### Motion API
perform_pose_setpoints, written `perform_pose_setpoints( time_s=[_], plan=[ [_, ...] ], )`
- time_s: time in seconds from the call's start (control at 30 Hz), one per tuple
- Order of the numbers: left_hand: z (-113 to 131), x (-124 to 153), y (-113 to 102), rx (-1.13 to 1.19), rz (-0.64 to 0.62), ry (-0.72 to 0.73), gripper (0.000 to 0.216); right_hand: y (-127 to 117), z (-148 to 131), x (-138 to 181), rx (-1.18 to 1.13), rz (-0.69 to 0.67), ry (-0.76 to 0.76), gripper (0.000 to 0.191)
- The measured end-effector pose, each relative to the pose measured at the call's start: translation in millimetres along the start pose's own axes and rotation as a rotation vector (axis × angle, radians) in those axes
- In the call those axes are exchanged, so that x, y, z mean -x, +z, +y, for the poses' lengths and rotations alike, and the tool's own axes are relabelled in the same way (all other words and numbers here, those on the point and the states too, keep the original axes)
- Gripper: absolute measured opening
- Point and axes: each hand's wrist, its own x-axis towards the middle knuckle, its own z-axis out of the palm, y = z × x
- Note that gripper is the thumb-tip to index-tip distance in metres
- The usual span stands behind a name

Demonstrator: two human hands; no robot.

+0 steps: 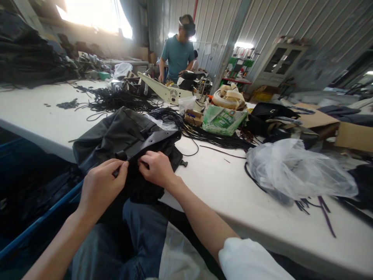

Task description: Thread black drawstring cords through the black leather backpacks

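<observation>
A black bag (105, 134) rests on the near edge of the white table, its lower part hanging over my lap. Along its upper side runs a stiff black strip (157, 138) with small holes. My left hand (103, 186) is closed, thumb and fingers pinching a black piece at the end of that strip; part of it is hidden by the fingers. On the bag just below the strip, my right hand (157, 167) has its fingers curled in and gripping the black fabric. A black buckle (183, 163) sticks out at the bag's right side.
Black cords (116, 99) lie heaped on the white table (201, 182). Clear plastic bags (294, 167) and a green-white bag (223, 118) sit to the right. A blue bin (40, 221) stands at my left. Across the table a person (177, 56) stands by a machine.
</observation>
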Motion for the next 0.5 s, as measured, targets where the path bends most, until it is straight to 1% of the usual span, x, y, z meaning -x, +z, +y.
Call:
perform_pose_setpoints(
  time_s=[0.3,0.5],
  plan=[
    [5.4,0.5,-2.1,0.013,-0.009,-0.016,0.029,-3.5,-0.5,1.4,-0.05,0.012,0.057,0.013],
    [3.7,2.0,-2.8,0.006,-0.015,-0.035,0.029,-5.0,-2.5,1.9,-0.086,0.044,0.036,0.014]
  ],
)
